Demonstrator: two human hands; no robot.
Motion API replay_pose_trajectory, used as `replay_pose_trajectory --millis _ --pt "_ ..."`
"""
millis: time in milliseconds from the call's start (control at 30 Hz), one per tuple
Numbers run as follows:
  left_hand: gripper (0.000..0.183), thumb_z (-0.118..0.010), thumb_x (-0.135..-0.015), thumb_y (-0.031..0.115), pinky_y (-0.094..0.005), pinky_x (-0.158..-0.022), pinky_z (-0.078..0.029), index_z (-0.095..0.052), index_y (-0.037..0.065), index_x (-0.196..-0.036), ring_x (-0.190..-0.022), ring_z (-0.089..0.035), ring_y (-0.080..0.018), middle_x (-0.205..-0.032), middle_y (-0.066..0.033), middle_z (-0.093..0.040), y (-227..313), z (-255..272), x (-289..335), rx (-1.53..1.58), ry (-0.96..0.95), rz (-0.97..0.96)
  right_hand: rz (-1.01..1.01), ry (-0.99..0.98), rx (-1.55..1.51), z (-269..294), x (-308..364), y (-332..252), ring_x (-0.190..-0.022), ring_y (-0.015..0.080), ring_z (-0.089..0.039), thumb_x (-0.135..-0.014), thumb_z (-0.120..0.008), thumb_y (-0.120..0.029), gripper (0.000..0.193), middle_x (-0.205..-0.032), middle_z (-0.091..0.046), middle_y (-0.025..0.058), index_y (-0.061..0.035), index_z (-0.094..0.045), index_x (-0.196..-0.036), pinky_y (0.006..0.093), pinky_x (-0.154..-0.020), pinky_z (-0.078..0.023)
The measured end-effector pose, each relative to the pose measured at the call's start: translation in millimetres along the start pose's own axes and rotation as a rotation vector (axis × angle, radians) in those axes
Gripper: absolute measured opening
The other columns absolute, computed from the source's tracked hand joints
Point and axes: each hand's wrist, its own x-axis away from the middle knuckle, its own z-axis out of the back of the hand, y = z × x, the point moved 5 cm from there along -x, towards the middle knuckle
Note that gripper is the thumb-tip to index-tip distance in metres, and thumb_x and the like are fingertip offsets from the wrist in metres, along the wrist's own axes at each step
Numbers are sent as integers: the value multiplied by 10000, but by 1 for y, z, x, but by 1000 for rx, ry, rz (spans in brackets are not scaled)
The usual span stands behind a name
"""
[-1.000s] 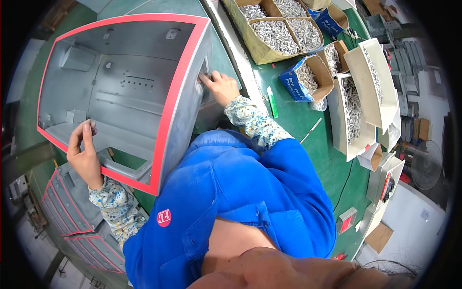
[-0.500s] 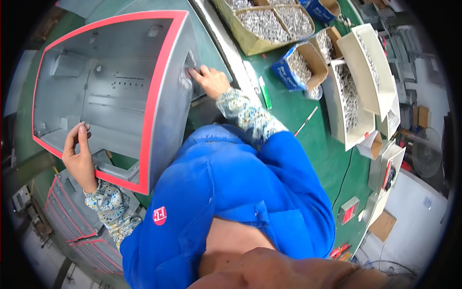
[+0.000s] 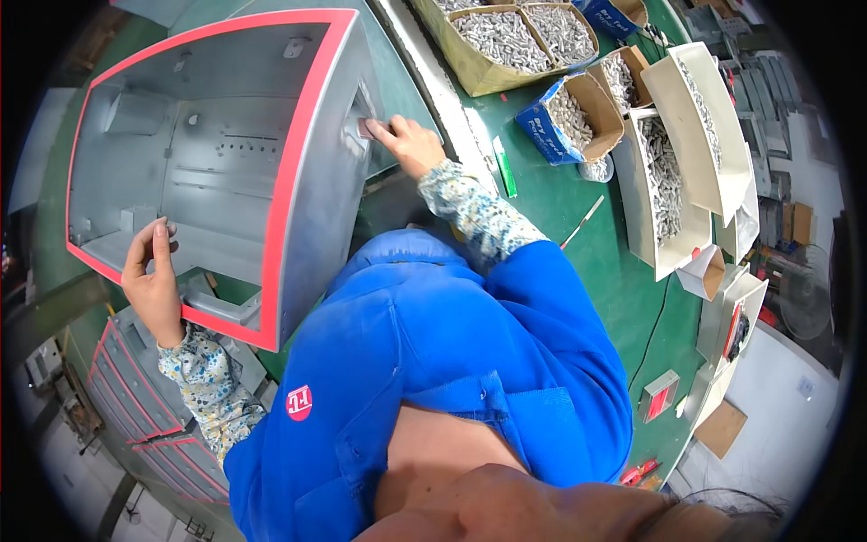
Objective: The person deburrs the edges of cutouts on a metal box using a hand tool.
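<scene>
A large grey metal housing (image 3: 226,154) with a red-painted front rim stands open toward me on the green bench. My left hand (image 3: 153,280) grips its lower left red rim, thumb inside the opening. My right hand (image 3: 406,144) presses its fingers against a slot on the housing's right outer wall, where a small pale part shows at the fingertips. Both forearms wear patterned sleeve covers over a blue jacket.
Cardboard boxes of small metal screws (image 3: 515,41) and a blue box (image 3: 564,117) sit at the back right. White trays (image 3: 673,172) hold more fasteners. A green pen (image 3: 504,167) lies on the green bench (image 3: 623,289). Stacked grey-and-red housings (image 3: 135,388) stand at lower left.
The housing has shifted slightly in view as my head moved. My right hand stays at the slot on the right wall; my left hand keeps its hold on the rim.
</scene>
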Motion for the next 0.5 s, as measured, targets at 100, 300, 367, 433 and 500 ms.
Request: replay_pose_trajectory --millis 100,300,367,433,500 --pt "196 -557 -874 152 -223 -647 -471 -634 -14 -947 -735 -583 -96 -819 -58 -638 -2 -8 -4 21 -38 23 -36 3 9 -2 1 0 -678 188 -557 -766 -499 -129 415 -813 -446 38 -223 -511 -1170 303 -508 -495" --pt "188 -556 -878 150 -189 -594 -417 -636 -8 -940 -684 -560 -63 -762 -29 -620 -8 -4 -1 -18 -35 37 15 56 17 5 1 5 -685 182 -563 -771 -500 -151 352 -818 -464 28 -224 -536 -1113 327 -507 -502" --pt "187 -556 -879 147 -184 -594 -407 -635 -11 -942 -681 -558 -59 -750 -25 -615 -9 -4 -2 10 -35 14 -9 -4 20 3 5 5 -696 189 -564 -778 -492 -146 354 -820 -463 30 -223 -533 -1121 337 -525 -495" --pt "188 -557 -879 142 -186 -610 -410 -631 -17 -946 -678 -560 -61 -732 -23 -606 -6 1 1 9 -31 24 -67 3 3 5 3 -2 -693 192 -559 -785 -477 -143 346 -816 -457 36 -223 -534 -1117 332 -530 -493" --pt "190 -557 -879 143 -186 -611 -410 -630 -20 -945 -680 -563 -64 -730 -26 -604 -8 -1 -2 6 -38 37 -70 12 -51 6 13 3 -697 217 -577 -750 -533 -143 362 -820 -484 50 -213 -531 -1106 349 -540 -494"
